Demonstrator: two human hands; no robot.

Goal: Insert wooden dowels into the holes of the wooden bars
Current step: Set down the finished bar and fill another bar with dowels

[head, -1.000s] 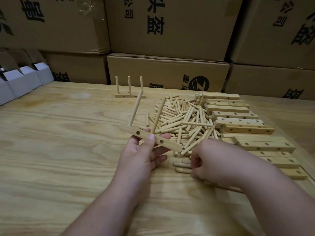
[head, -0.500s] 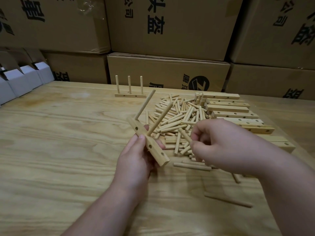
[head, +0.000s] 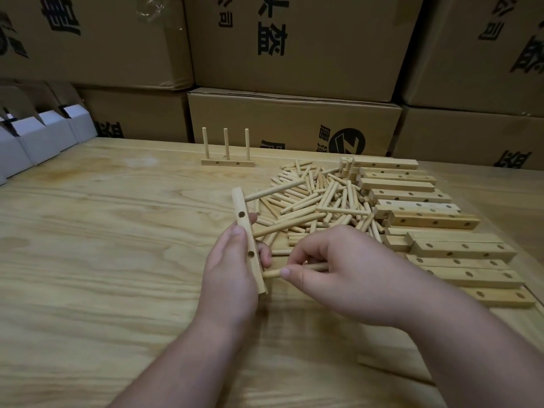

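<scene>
The plywood tabletop (head: 103,260) is pale yellow with wavy brown grain. The dowel pile (head: 318,201) at 1 o'clock and the drilled bars (head: 426,222) at 2 o'clock are light tan wood, the bars' holes dark. Cardboard cartons (head: 294,45) at 12 o'clock are brown with black printed characters. Small folded boxes (head: 38,136) at 10 o'clock are grey-white.

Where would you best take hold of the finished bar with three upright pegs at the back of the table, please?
I would grip the finished bar by its flat base, pinching the long front and back faces from above, between two pegs. The base lies flat on the table, and the thin pegs stand upright, so pulling on one might draw it out of its hole.
</scene>
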